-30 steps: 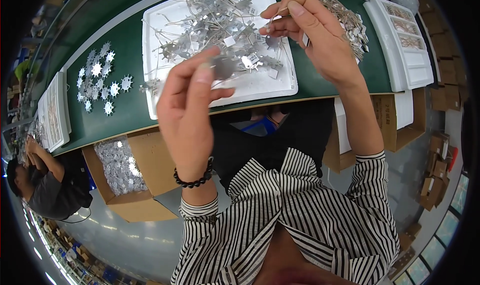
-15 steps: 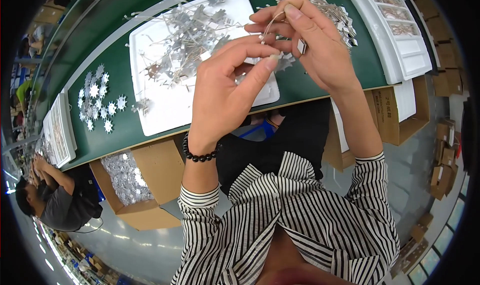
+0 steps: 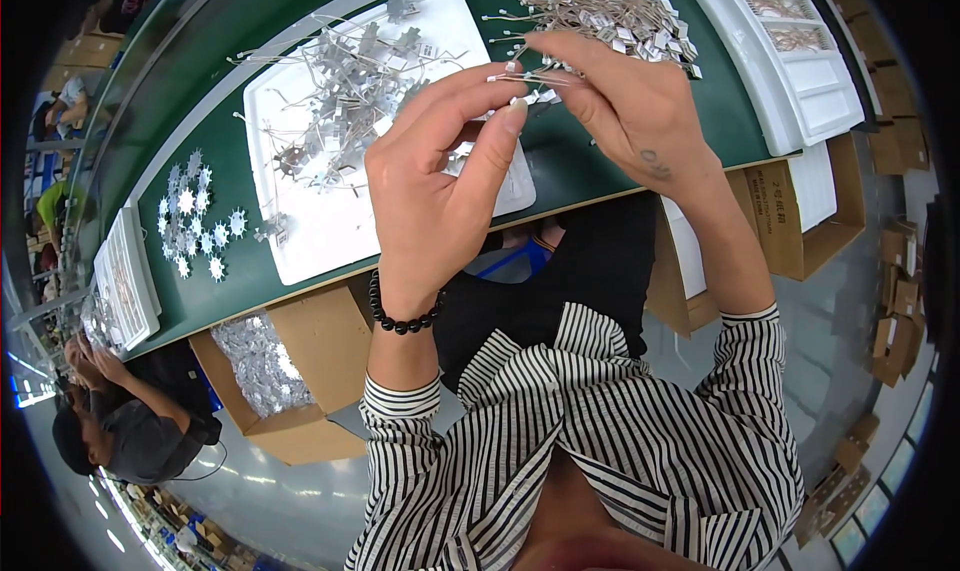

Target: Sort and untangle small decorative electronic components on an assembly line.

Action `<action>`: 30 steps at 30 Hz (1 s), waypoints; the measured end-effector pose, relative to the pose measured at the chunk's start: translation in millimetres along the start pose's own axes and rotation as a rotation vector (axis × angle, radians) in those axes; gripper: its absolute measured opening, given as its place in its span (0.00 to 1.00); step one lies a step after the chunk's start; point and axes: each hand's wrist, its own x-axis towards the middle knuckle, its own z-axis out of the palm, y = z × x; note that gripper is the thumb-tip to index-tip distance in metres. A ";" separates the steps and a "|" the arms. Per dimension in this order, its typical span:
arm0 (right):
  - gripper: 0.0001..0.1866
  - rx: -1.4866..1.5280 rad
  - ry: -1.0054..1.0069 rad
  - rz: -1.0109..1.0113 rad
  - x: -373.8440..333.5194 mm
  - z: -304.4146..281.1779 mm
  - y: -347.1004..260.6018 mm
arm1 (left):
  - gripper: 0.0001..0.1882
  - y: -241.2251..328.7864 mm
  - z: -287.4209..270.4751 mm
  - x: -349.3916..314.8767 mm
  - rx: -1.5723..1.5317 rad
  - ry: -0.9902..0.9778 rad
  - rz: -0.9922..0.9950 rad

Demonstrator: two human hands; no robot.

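Observation:
My left hand (image 3: 425,201), with a black bead bracelet, is closed, its thumb and forefinger pinching the end of a thin wire lead (image 3: 545,78) with small white connectors. My right hand (image 3: 645,106) has its fingers bent over the same lead, thumb beneath. Part of the lead and whatever is in my left palm are hidden by my fingers. Below my left hand lies a white foam board (image 3: 300,256), heaped with silver star-shaped metal pieces (image 3: 350,96) with wires attached. Beyond my right hand is a pile of wire leads with white tabs (image 3: 640,21).
Loose silver stars (image 3: 187,203) lie on the green tabletop (image 3: 215,101) at left. White foam trays (image 3: 735,51) stand at right, another (image 3: 125,271) at left. Below the edge are cardboard boxes (image 3: 320,356), one holding silver pieces. A co-worker (image 3: 150,426) sits at far left.
My right hand has turned over, its back now showing, and come down toward my left fingertips with the lead. My left hand has shifted slightly left.

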 end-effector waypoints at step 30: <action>0.12 -0.079 0.058 -0.199 14.7 9.7 7.0 | 0.08 4.5 -9.7 -3.4 -0.081 -0.060 -0.004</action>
